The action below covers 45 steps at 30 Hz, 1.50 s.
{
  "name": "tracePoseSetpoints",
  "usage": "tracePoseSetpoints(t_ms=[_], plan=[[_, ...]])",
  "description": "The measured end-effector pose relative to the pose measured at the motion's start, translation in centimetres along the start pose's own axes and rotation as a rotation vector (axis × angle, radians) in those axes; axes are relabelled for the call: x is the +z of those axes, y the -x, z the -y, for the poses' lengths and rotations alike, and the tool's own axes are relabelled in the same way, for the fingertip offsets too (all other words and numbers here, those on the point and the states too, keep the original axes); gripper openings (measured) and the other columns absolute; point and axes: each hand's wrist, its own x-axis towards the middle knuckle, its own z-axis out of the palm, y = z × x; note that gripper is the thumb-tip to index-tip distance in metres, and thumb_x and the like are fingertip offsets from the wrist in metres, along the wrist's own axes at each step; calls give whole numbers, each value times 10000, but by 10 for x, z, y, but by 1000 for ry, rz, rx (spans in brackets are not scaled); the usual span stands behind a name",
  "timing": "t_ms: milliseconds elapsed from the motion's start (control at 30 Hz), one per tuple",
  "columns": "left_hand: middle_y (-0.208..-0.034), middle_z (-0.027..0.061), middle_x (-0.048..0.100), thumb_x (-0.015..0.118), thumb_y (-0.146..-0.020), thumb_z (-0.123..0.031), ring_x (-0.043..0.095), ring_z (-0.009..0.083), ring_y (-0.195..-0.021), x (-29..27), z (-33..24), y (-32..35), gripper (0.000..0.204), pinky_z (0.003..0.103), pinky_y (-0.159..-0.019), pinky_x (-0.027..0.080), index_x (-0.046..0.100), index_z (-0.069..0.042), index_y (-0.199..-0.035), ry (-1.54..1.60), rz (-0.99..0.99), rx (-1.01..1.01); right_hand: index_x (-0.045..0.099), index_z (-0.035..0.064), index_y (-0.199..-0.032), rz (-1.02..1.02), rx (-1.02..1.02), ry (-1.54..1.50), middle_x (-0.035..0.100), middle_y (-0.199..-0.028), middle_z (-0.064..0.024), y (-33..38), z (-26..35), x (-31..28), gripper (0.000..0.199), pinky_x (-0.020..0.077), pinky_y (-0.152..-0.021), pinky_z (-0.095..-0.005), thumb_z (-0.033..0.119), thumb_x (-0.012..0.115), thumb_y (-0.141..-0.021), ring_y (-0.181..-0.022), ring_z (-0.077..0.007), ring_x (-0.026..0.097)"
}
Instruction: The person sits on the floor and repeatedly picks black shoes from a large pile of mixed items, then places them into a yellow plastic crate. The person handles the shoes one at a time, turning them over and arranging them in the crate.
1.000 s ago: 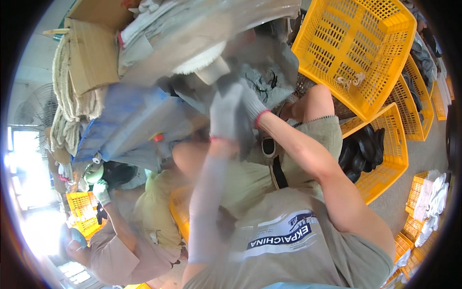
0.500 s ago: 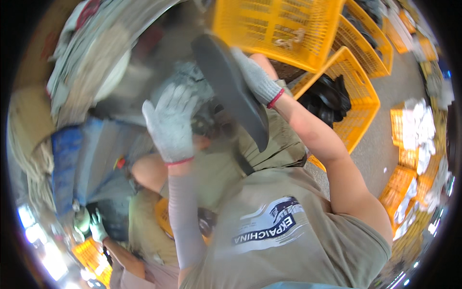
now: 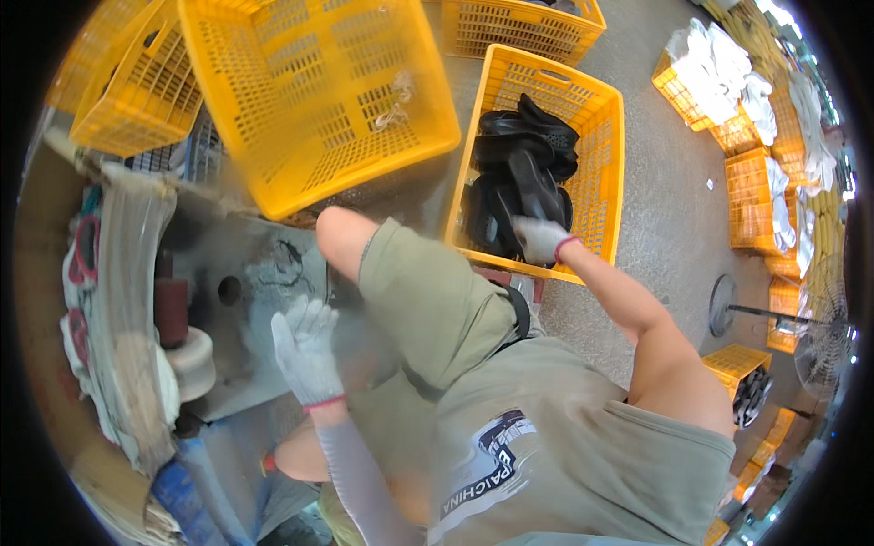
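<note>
My right hand [image 3: 541,240], in a pale knit glove with a red cuff, reaches into a yellow plastic crate [image 3: 601,173] on my right. Its slightly smeared fingers close on the near end of a black shoe sole [image 3: 533,187]. Beneath and around this sole lie several more black soles [image 3: 510,150]. My left hand [image 3: 307,353], gloved the same way, is raised over the near side of a grey metal worktop [image 3: 264,337], its fingers stretched out and nothing in them.
A large yellow crate [image 3: 319,91] with pale string in it stands beyond my knees. White wheel-shaped part [image 3: 191,364] and a dark red cylinder [image 3: 170,309] sit on the worktop. A standing fan [image 3: 819,341] and crates of white cloth [image 3: 715,77] line the right side.
My right hand has carried the black sole from in front of me to the crate on my right. The view has turned rightward. My left hand stays raised and open.
</note>
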Motion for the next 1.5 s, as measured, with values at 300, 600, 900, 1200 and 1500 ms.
tracePoseSetpoints(t_ms=[300,600,900,1200,1500], plan=[[-1313,207,722,580,-1148,-431,688,363,-1228,-38,19,-52,558,560,-1124,543,623,53,-1422,12,-155,-182,765,71,-1335,74,-25,-602,800,-1196,-177,34,-50,62,517,576,-1015,-408,361,813,-910,-1137,-331,763],[-1096,112,740,597,-1144,-355,695,246,-982,149,36,-42,403,380,-853,541,655,22,-1273,-386,-15,233,741,81,-896,-616,218,-130,739,-766,-188,49,-55,-66,538,604,-753,-523,611,829,-866,-758,-419,754],[-1351,177,720,487,-1203,-246,739,277,-1186,252,142,-8,423,424,-1035,613,599,62,-1471,-455,509,-140,777,92,-926,-851,453,-68,779,-831,-206,44,-116,-124,636,606,-743,-507,720,814,-829,-818,-391,787],[-1212,163,754,529,-1170,-349,752,314,-1097,125,42,38,443,479,-991,617,676,45,-1309,-339,-54,-228,838,-11,-1032,-792,451,-355,791,-1019,-294,-194,-114,-153,661,622,-883,-516,614,830,-817,-971,-422,797],[-1141,191,759,570,-1152,-418,738,339,-1084,91,44,27,542,510,-986,609,667,88,-1322,-129,-193,-107,755,-33,-1254,-1396,-53,-719,770,-1280,-225,-263,2,-361,443,561,-1035,-427,279,767,-940,-1169,-371,740]])
